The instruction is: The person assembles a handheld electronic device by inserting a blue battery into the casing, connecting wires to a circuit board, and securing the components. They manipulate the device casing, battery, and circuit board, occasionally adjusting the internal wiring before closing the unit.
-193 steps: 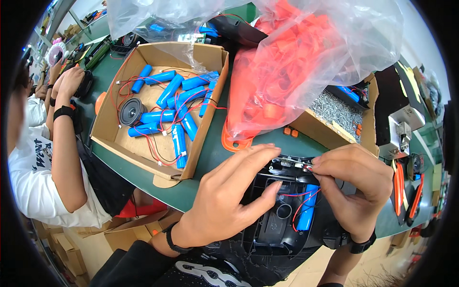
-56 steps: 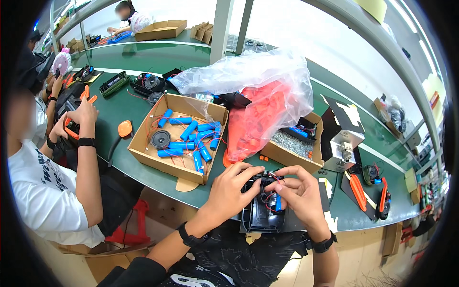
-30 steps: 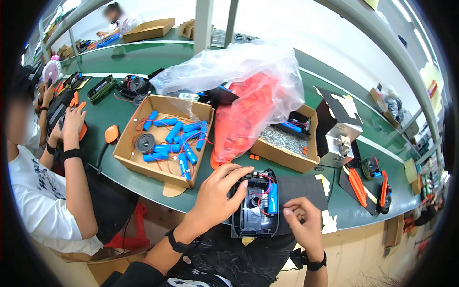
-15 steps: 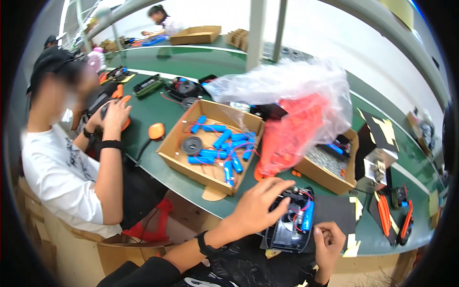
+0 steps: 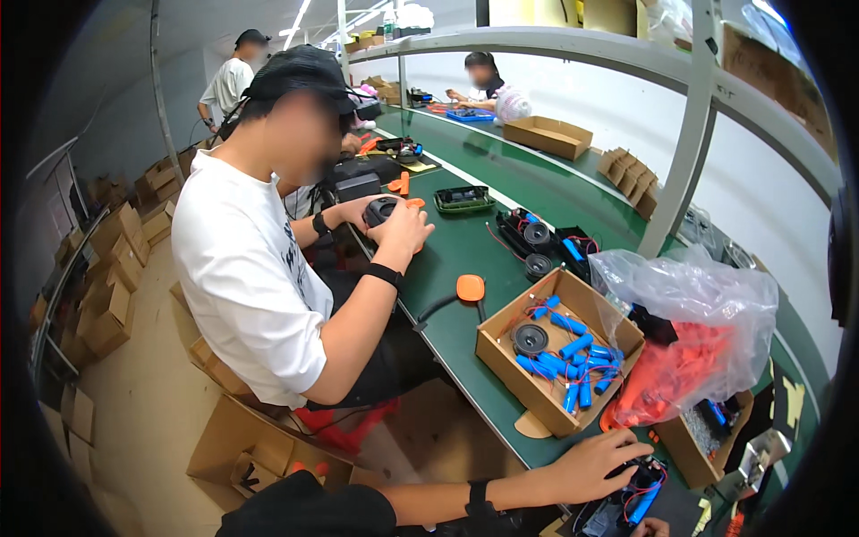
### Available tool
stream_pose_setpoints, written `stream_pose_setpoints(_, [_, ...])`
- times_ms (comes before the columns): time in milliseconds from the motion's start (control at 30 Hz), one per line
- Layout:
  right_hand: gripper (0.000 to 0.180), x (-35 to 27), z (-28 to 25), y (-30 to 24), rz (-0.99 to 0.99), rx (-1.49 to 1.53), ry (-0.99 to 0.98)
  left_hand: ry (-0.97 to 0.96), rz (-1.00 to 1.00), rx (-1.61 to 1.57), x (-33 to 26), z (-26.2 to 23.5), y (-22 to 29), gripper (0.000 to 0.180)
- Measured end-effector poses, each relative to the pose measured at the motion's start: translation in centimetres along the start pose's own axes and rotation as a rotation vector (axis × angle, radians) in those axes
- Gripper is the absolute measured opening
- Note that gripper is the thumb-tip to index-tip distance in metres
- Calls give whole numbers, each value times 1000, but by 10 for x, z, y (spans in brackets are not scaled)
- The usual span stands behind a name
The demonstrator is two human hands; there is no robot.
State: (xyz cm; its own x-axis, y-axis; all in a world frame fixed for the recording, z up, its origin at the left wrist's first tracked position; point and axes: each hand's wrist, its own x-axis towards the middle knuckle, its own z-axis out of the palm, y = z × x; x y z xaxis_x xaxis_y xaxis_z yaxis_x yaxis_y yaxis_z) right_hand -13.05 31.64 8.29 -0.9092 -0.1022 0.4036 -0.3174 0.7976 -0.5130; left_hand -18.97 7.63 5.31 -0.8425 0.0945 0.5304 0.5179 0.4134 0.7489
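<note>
At the lower right, my left hand (image 5: 598, 467) reaches over the upper end of an open black plastic housing (image 5: 595, 517), its fingers bent over the end and gripping it. Inside the housing are a blue cylindrical battery (image 5: 644, 504) and red and black wires. Only part of my right hand (image 5: 651, 528) shows, at the bottom edge beside the housing; what its fingers do is hidden. Just beyond my left hand stands a cardboard box (image 5: 503, 371) with several blue wired batteries (image 5: 573, 347) and a round black speaker (image 5: 530, 338).
Right of that box lies a clear plastic bag (image 5: 707, 286) of red-orange parts, with another cardboard box (image 5: 693, 452) beside it. An orange-headed part (image 5: 470, 287) rests on the green table (image 5: 445, 329). At left, a person in a white shirt (image 5: 242, 259) handles a dark part.
The view has swung left, so my hands and the housing now sit lower right. My left hand stays on the housing; my right hand has mostly left the picture.
</note>
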Motion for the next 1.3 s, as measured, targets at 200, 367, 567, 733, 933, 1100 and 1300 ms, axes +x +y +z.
stream_pose_setpoints(200, [25,-2,18,24,52,64,104,4,-15,-16,4,3,3,41])
stream_pose_setpoints(367, [24,-10,27,33,24,-284,106,10,5,-4,2,4,-4,40])
stream_pose_setpoints(567, [8,1,1,-22,134,30,38,2,-16,40,0,-4,4,41])
stream_pose_setpoints(733, [7,4,-1,-30,126,59,61,-6,-18,64,2,-8,7,41])
stream_pose_setpoints(933, [3,6,0,-34,15,12,129,3,-26,60,5,-13,15,43])
stream_pose_setpoints(1100, [2,6,1,-30,27,11,136,241,173,85,2,-42,47,33])
stream_pose_setpoints(1300, [1,4,1,-32,-71,88,107,459,-54,261,29,-188,91,17])
